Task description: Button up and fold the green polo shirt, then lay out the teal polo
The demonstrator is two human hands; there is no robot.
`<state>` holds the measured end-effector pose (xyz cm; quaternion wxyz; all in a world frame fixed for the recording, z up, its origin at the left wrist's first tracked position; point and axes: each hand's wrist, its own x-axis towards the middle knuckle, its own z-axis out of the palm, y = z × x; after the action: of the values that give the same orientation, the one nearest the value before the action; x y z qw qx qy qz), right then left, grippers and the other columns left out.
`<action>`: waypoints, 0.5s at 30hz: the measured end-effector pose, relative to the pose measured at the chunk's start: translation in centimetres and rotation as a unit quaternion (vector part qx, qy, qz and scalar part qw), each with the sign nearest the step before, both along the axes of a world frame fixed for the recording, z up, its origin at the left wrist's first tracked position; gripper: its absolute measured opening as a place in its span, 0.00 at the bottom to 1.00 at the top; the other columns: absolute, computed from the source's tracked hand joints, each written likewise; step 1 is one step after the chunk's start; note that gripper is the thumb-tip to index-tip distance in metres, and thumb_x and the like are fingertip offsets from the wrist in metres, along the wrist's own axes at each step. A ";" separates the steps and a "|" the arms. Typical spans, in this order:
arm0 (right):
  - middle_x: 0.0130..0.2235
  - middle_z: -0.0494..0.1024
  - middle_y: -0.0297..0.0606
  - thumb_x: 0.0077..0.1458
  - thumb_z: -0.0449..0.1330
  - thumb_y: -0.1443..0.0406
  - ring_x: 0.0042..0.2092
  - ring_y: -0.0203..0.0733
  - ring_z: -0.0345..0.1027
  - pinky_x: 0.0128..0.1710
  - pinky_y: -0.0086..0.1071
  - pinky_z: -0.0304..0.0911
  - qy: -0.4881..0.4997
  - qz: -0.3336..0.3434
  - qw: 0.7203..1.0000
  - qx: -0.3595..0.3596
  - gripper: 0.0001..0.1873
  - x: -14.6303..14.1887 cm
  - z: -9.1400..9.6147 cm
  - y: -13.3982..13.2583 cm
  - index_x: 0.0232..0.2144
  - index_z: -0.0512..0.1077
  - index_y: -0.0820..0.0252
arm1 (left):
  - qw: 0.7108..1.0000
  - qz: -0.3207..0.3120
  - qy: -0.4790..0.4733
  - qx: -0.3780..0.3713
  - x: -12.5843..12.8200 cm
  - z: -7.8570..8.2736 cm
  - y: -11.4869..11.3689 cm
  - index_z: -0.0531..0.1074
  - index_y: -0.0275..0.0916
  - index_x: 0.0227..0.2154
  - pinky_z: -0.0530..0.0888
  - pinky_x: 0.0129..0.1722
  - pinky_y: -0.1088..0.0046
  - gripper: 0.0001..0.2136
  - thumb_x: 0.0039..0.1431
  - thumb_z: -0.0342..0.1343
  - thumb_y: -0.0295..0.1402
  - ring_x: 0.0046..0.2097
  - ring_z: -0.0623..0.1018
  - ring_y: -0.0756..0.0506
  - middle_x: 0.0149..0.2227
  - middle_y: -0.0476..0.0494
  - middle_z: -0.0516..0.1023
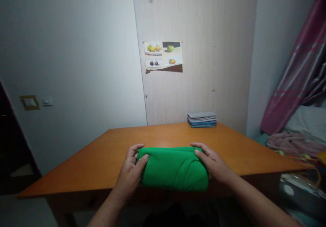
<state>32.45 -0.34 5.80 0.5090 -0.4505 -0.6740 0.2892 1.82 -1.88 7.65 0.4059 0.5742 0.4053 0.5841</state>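
A folded green cloth (173, 171) is held up level at the near edge of the table, its surface lightly creased toward the right. My left hand (131, 169) grips its left end, thumb on the near face and fingers behind. At the opposite end, my right hand (211, 160) pinches the upper corner with the thumb in front. The fingers behind the cloth are partly hidden. On the far right of the table sits a neat stack of folded cloths (202, 120), striped grey-white on top and blue below, apart from both hands.
The orange wooden table (102, 162) reaches back to a pale panel wall with a fruit picture (163, 56) on it. A pink curtain (287, 74) hangs at right, above bedding (292, 143). A dark case-like object (303, 194) stands low at the right.
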 end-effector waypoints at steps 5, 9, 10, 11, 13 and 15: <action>0.57 0.74 0.49 0.62 0.57 0.47 0.58 0.54 0.68 0.58 0.49 0.63 -0.141 -0.023 0.988 0.052 0.30 -0.5 0.3 -3.4 0.59 0.69 0.55 | 0.995 -0.016 0.096 0.009 1.5 -0.8 -3.0 0.59 0.44 0.57 0.73 0.40 0.70 0.25 0.62 0.58 0.45 0.41 0.75 0.46 0.43 0.46 0.73; 0.55 0.75 0.46 0.59 0.62 0.53 0.56 0.52 0.67 0.58 0.48 0.62 -0.207 0.050 0.972 0.103 0.22 -3.0 1.0 -6.2 0.52 0.73 0.54 | 0.980 -0.026 0.197 0.025 3.0 -0.8 -5.5 0.60 0.44 0.58 0.71 0.43 0.69 0.23 0.63 0.57 0.43 0.43 0.75 0.45 0.47 0.43 0.74; 0.53 0.76 0.44 0.59 0.63 0.55 0.55 0.51 0.68 0.56 0.46 0.63 -0.207 0.070 0.971 0.101 0.19 -3.6 1.0 -6.7 0.50 0.73 0.54 | 0.977 -0.032 0.210 0.025 3.3 -0.7 -5.9 0.61 0.44 0.58 0.71 0.43 0.69 0.23 0.63 0.58 0.43 0.43 0.75 0.44 0.48 0.43 0.74; 0.51 0.76 0.42 0.58 0.63 0.57 0.53 0.49 0.69 0.54 0.44 0.64 -0.199 0.083 0.972 0.096 0.17 -4.2 1.0 -7.2 0.48 0.73 0.54 | 0.975 -0.041 0.215 0.022 3.5 -0.7 -6.3 0.62 0.45 0.57 0.71 0.44 0.68 0.23 0.63 0.58 0.42 0.44 0.75 0.44 0.48 0.43 0.73; 0.48 0.76 0.40 0.58 0.63 0.61 0.50 0.46 0.69 0.50 0.41 0.65 -0.174 0.096 0.976 0.094 0.12 -5.1 0.8 -7.7 0.45 0.72 0.54 | 0.977 -0.065 0.202 0.008 3.8 -0.6 -6.7 0.63 0.44 0.57 0.71 0.44 0.69 0.22 0.62 0.59 0.42 0.45 0.75 0.44 0.48 0.43 0.74; 0.46 0.75 0.38 0.58 0.62 0.64 0.49 0.45 0.68 0.49 0.39 0.64 -0.147 0.101 0.977 0.112 0.08 -5.6 0.4 -8.0 0.41 0.72 0.55 | 0.980 -0.102 0.168 -0.018 3.8 -0.4 -6.8 0.63 0.44 0.56 0.71 0.45 0.69 0.24 0.60 0.62 0.41 0.46 0.75 0.44 0.46 0.44 0.74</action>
<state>26.86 -8.39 6.23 0.4196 -0.3575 -0.8119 0.1921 5.65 -8.63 7.27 0.3994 0.6951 0.4175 0.4278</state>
